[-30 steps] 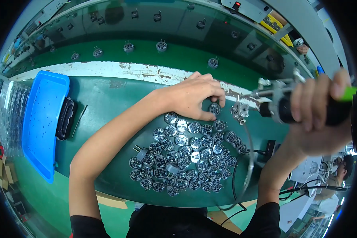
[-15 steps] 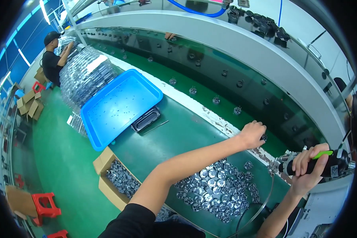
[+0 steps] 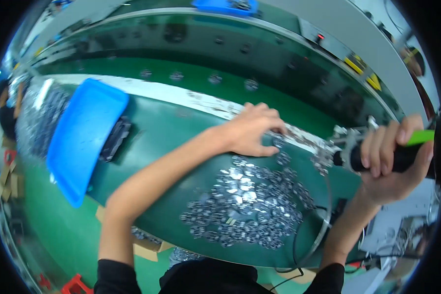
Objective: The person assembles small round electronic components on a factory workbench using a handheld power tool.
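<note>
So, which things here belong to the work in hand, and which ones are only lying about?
Seem in use:
black tool, held in the right hand
small round part at the left hand
clustered round parts

Seem only lying about:
blue tray
black object beside it
red stool

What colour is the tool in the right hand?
The tool is mostly black, with a green piece and a silvery front end; best in the head view.
</note>
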